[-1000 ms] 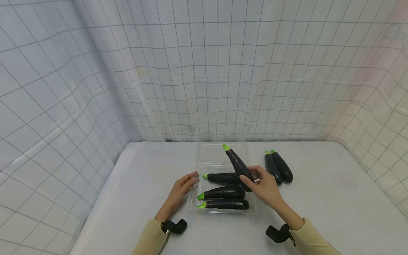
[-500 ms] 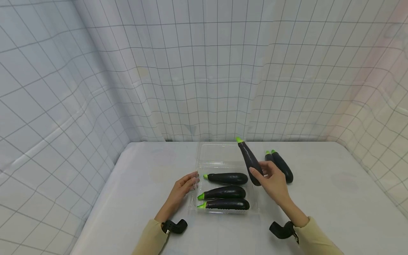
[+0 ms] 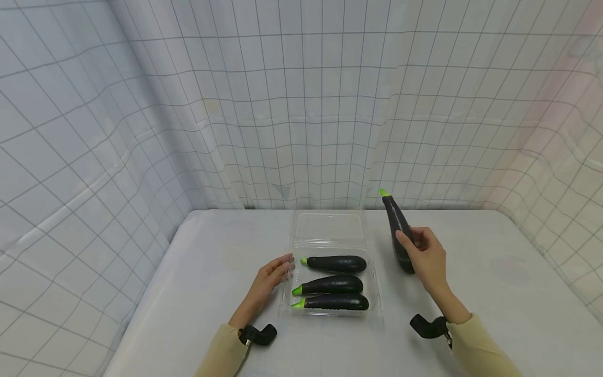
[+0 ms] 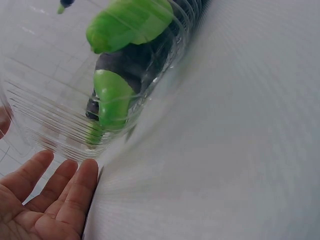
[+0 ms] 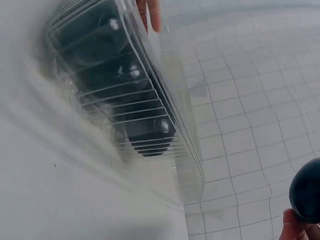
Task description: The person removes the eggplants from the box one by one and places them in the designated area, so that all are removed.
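Note:
My right hand grips a long black eggplant with a bright green stem, raised to the right of a clear plastic box. Thumb and fingers pinch its thick lower half, and the stem points up and slightly left. In the right wrist view, the rounded end of that eggplant shows at the fingertips. Three eggplants lie crosswise in the box, including the rear one, stems to the left. My left hand rests with relaxed fingers at the box's left side; in the left wrist view its fingertips meet the ribbed wall.
Behind the box its transparent lid lies folded back. A white cloth covers the table, and grid-patterned curtains enclose the back and both sides. Each wrist carries a black camera, one of them the left camera.
My right hand has carried the eggplant from over the box to the right and turned it more upright. Two eggplants on the table there are now hidden. The left hand stays put.

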`<state>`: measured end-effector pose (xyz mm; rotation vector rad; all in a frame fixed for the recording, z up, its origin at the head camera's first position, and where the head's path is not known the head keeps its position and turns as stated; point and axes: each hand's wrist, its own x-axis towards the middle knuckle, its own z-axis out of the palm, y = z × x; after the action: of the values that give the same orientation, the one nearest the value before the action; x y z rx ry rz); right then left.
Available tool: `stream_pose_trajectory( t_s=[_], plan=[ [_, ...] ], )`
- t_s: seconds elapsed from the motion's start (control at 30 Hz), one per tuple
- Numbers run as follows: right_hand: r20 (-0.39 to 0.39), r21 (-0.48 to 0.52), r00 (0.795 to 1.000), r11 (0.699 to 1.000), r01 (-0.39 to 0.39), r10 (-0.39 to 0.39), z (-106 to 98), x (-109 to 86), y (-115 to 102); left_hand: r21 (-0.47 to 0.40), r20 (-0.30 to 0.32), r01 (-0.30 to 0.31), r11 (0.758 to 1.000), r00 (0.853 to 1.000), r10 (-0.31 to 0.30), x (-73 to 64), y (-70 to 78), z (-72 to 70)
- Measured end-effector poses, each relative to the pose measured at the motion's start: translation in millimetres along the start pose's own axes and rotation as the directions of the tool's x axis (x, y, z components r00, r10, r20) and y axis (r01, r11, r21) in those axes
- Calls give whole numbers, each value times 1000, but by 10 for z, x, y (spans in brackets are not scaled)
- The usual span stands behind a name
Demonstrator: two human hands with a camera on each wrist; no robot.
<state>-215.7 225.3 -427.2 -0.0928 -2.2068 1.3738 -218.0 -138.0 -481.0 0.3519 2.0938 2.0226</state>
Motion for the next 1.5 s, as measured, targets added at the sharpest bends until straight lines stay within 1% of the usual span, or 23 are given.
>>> stream_pose_trajectory(
  t_s=[0.2,0.4,0.63,0.87,1.03,1.2,1.37,1.5],
  plan=[
    [-70,34,996,998,-50,52,-66,109,68,4,-3,0,1000,1000,0,-10,13,5],
    [-129,22,988,996,-84,86,-122,188,167,10,-5,-5,1000,1000,5,-13,13,7],
    [-174,-6,978,993,-117,114,-188,271,310,1,-38,-8,1000,999,8,98,-230,-48],
    [-206,-11,967,988,-157,151,-258,322,425,-18,-44,-18,1000,999,17,103,-282,-58],
    [-208,-63,962,979,-192,175,-294,338,524,-25,-44,-14,1000,999,13,112,-292,-59],
    [-193,-112,960,967,-227,203,-327,346,606,-17,-45,-19,1000,999,19,114,-293,-58],
    [-149,-141,954,950,-279,259,-357,337,667,-13,-51,-18,1000,999,17,101,-272,-46],
    [-125,-155,950,940,-302,285,-366,335,709,-12,-36,-13,1000,999,13,53,-154,-15]
  ],
)
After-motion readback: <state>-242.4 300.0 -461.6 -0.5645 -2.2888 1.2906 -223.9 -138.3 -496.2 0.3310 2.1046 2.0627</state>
